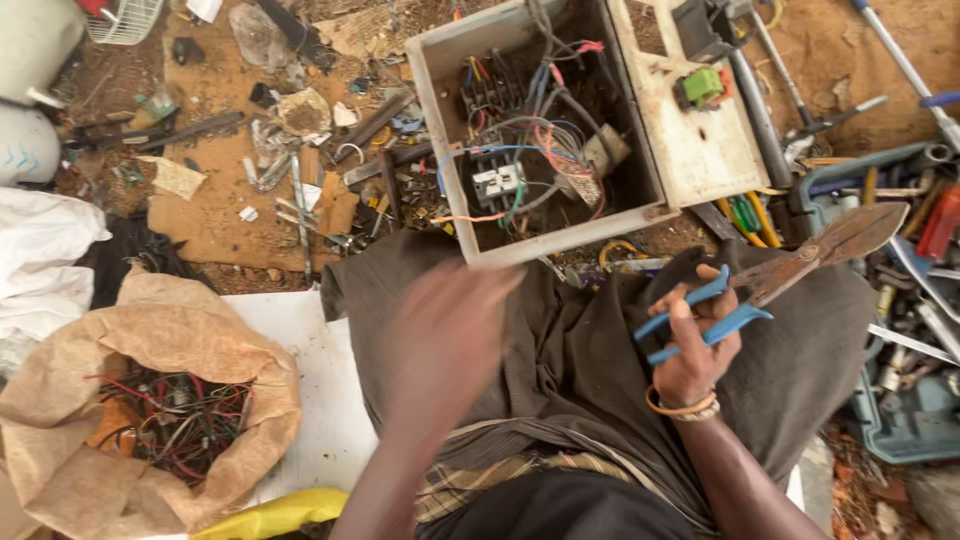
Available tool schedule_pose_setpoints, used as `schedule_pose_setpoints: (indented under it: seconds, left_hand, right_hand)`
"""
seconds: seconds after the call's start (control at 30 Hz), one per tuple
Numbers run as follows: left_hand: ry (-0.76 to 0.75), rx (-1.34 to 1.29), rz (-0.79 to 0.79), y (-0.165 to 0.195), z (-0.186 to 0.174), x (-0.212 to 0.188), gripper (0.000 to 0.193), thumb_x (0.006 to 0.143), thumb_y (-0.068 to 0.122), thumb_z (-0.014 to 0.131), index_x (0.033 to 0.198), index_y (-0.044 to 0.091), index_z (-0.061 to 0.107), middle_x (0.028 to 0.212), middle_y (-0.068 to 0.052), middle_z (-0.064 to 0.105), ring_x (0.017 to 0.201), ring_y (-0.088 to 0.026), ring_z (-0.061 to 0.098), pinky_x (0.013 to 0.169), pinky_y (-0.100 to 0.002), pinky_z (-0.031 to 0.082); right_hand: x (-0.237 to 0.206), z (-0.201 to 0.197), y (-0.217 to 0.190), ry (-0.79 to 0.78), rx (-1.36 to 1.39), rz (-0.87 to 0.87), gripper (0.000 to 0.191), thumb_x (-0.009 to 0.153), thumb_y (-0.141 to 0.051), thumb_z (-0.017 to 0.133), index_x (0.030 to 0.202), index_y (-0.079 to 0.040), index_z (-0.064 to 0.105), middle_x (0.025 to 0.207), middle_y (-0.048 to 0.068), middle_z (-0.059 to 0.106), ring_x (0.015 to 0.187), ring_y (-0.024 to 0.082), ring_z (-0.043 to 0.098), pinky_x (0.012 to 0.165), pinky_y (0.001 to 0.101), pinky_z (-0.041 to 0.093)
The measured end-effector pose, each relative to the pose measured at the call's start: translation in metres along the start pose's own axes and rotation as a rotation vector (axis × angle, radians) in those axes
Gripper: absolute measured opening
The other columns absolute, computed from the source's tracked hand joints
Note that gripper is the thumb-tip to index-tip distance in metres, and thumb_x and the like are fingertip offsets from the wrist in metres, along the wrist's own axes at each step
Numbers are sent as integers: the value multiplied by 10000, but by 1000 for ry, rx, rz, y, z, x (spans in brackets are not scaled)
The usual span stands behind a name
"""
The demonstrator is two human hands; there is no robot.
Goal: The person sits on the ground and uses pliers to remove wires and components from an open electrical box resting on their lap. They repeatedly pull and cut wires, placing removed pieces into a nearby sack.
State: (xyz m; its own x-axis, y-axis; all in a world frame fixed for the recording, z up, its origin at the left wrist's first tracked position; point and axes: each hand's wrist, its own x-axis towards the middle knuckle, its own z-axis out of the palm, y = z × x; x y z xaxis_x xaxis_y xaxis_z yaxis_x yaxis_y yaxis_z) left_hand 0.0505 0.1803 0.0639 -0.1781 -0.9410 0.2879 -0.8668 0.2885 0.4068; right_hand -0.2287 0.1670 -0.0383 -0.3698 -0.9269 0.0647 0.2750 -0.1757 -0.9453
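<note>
My right hand grips the blue handles of rusty metal snips, whose blades point up and to the right. My left hand is blurred over my lap, fingers spread, holding nothing that I can see. Just beyond my knees sits an open grey electrical box full of tangled coloured wires and a white switch block. Its lid lies open to the right with a green part on it.
A brown paper sack holding cut wires sits at lower left on a white sheet. Scrap metal and bolts litter the cardboard ahead. A blue toolbox with several tools stands at right. White bags lie at left.
</note>
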Motion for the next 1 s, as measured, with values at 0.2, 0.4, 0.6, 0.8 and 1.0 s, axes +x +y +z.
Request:
schedule_pose_setpoints:
  seconds: [0.2,0.4,0.6,0.8,1.0]
  left_hand:
    - [-119,-48,68,42,127,229,192,835,1,619,1015,41,673,929,-134,733,957,-339,626,829,-476,542]
    - [-239,150,-12,29,153,241,394,648,81,743,1007,-48,643,751,-203,721,964,-394,603,721,-507,504]
    - [-428,292,-88,29,169,235,95,799,147,750,843,64,743,817,-147,737,1134,-327,556,891,-473,438]
    - [-276,-30,-49,23,143,229,461,605,154,836,1016,22,676,977,-151,732,1070,-374,532,920,-488,423]
    - [-66,118,13,28,145,216,573,678,116,823,1214,41,634,1094,-114,655,1036,-279,536,880,-443,413]
  right_hand:
    - [1,-11,-3,-6,-127,53,489,998,-41,634,1465,42,516,1161,130,693,1065,175,642,953,284,516]
    - [12,-15,-6,-19,-9,265,589,997,-17,595,1560,4,425,1174,131,691,947,143,624,654,268,480]
    - [19,-10,-3,-211,98,276,765,993,-46,577,1630,-30,154,1503,221,500,1387,302,537,1069,473,566]
    - [16,-11,-12,-370,230,449,817,981,-59,536,1647,-65,62,1547,268,413,1403,382,475,1056,556,510]
    - [20,-10,-17,-397,291,480,832,1002,-131,540,1658,-77,30,1553,259,424,1413,369,473,1034,503,515]
